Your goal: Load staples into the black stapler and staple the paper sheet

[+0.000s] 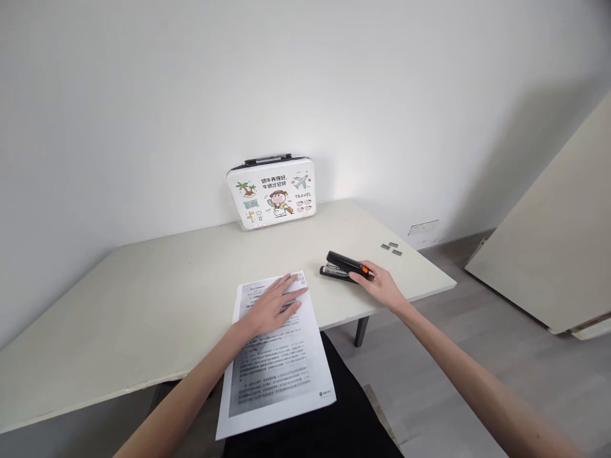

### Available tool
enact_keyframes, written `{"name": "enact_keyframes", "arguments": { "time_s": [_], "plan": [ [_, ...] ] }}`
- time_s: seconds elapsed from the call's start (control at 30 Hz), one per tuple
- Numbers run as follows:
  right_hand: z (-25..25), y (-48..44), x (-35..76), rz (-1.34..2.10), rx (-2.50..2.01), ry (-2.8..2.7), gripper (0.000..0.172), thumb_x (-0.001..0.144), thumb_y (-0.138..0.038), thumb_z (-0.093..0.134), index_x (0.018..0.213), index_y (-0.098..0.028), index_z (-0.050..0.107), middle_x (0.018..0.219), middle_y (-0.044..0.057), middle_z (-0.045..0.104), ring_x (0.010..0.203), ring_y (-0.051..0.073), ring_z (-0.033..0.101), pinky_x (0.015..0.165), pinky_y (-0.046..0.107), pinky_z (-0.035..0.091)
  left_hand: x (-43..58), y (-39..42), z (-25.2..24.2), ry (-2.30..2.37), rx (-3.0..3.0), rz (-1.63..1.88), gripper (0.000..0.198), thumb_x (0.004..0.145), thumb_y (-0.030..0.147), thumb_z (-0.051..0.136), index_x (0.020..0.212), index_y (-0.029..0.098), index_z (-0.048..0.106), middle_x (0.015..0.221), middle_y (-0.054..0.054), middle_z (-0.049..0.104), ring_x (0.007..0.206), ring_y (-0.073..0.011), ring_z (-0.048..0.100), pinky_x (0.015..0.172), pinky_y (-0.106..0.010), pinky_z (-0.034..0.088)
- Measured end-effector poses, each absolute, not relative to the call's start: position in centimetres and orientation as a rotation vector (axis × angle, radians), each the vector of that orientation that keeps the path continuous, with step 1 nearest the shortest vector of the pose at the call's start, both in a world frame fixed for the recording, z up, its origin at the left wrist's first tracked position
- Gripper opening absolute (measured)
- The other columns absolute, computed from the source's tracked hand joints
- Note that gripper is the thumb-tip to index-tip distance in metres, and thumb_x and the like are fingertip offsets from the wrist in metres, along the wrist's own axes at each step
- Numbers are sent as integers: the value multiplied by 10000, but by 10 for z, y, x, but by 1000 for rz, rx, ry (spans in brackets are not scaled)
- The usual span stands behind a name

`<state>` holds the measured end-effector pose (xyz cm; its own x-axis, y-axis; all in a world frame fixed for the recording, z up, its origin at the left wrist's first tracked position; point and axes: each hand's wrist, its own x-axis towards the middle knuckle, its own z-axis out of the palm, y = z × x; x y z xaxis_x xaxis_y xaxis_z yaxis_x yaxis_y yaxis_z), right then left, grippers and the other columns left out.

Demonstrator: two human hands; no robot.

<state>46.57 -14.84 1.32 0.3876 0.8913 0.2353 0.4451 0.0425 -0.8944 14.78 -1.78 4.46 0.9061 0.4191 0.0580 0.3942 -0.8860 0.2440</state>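
My left hand (272, 306) lies flat with fingers spread on a printed sheet of paper (274, 375). The sheet's upper part rests on the table, and its lower part reaches past the front edge, above my lap. To the right, my right hand (379, 283) is wrapped round the back end of a black stapler (344, 264) with an orange part. The stapler's jaws face left, toward the paper's top right corner, and a gap separates the two. Whether the sheet is single or a stack, I cannot tell.
Several strips of staples (392, 249) lie near the right end of the pale table (143, 299). A white case (272, 194) with cartoon prints and a black handle stands at the back, near the wall. A pale panel (548, 242) stands off to the right, over the grey floor.
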Motion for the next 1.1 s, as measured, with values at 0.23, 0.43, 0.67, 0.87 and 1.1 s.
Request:
{"name": "enact_keyframes", "arguments": {
  "time_s": [0.23, 0.43, 0.67, 0.87, 1.1],
  "plan": [
    [20, -151, 463, 544, -1508, -1023, 548, 829, -727, 671, 1003, -208, 683, 902, 46, 671, 760, 197, 542, 681, 310, 442, 178, -14, 68, 678, 2832, 319, 538, 1112, 543, 304, 1502, 295, 579, 1666, -17, 426, 1539, -253, 393, 1283, -472, 317],
    [22, -152, 464, 564, -1461, -1000, 559, 803, -735, 693, 983, -206, 680, 889, 46, 646, 795, 207, 534, 701, 312, 447, 96, -48, 79, 804, 2834, 173, 504, 1083, 569, 402, 1543, 396, 511, 1687, 57, 379, 1585, -273, 297, 1287, -511, 309],
    [19, -151, 464, 591, -1421, -969, 554, 823, -713, 686, 1033, -200, 692, 899, 46, 631, 811, 206, 542, 686, 300, 449, 38, -57, 54, 908, 2908, 59, 675, 1075, 545, 440, 1674, 454, 141, 1755, 61, 107, 1615, -332, 152, 1272, -583, 287],
    [22, -149, 462, 571, -1381, -937, 544, 823, -702, 692, 1026, -198, 701, 945, 63, 685, 859, 224, 603, 706, 308, 484, 92, -28, 43, 912, 2911, 76, 632, 1096, 583, 340, 1679, 415, 161, 1764, 20, 81, 1623, -311, 100, 1297, -602, 134],
    [21, -148, 459, 478, -1374, -978, 553, 876, -683, 650, 1131, -195, 694, 1082, 106, 733, 999, 274, 654, 835, 355, 536, 187, 24, 25, 930, 2837, 100, 710, 1057, 704, 251, 1671, 346, 268, 1760, -69, 122, 1621, -358, 83, 1261, -674, 76]
  ]
}}
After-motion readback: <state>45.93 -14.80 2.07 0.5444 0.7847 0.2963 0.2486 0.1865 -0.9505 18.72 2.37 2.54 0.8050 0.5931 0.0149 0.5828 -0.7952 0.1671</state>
